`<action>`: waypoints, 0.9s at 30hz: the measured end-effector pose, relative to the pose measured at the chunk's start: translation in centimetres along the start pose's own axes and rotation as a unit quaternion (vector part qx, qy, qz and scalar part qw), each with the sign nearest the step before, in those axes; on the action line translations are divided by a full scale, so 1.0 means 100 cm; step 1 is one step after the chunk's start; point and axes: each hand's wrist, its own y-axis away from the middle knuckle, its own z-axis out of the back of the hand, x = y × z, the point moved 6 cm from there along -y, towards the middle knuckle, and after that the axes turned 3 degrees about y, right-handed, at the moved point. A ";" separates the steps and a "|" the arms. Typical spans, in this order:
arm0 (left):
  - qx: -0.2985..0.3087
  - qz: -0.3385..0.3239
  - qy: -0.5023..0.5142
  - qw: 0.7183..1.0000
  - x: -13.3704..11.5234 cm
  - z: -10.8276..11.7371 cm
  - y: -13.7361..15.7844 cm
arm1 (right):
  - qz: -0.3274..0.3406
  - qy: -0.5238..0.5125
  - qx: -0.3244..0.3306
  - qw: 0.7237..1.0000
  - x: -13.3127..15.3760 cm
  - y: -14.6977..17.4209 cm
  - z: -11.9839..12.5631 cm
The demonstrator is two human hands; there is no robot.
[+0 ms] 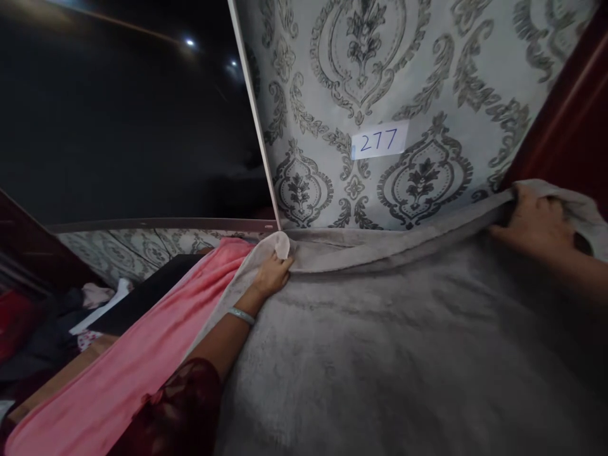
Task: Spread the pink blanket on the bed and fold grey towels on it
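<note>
From the head view, the left hand [273,273] has its fingers closed on a folded edge of the grey blanket [370,354], which spreads below and between both hands. The right hand [544,221] lies over that edge; it's dim and blurred, so I can't tell whether its fingers truly grip. If they don't, a pull could slip free and skew the fold. The pink cloth [156,323], just left of the left fingers, might get dragged along by the overlap.
</note>
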 end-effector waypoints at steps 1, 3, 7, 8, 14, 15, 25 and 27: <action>0.008 0.008 0.001 1.000 0.004 -0.003 -0.004 | 0.004 0.004 -0.011 1.000 0.003 -0.001 -0.005; 0.011 0.067 -0.001 0.998 0.018 -0.005 -0.015 | 0.010 0.013 -0.023 1.000 0.009 0.000 -0.015; 0.042 0.253 0.033 0.966 0.056 -0.011 -0.040 | -0.001 0.010 -0.030 0.999 0.013 -0.001 -0.036; 0.060 0.292 0.045 0.954 0.064 -0.014 -0.045 | -0.004 0.007 -0.036 0.999 0.014 -0.002 -0.040; 0.029 0.345 0.014 0.938 0.075 -0.033 -0.063 | -0.025 -0.021 -0.006 0.999 0.009 0.002 -0.080; 0.008 0.354 0.013 0.935 0.077 -0.036 -0.063 | -0.022 -0.022 -0.005 1.000 0.008 0.005 -0.086; -0.033 0.356 0.022 0.933 0.088 -0.039 -0.065 | -0.125 0.004 0.018 0.992 -0.010 0.011 -0.095; -0.015 0.380 0.034 0.924 0.090 -0.040 -0.065 | -0.154 0.020 0.105 0.982 -0.018 0.006 -0.105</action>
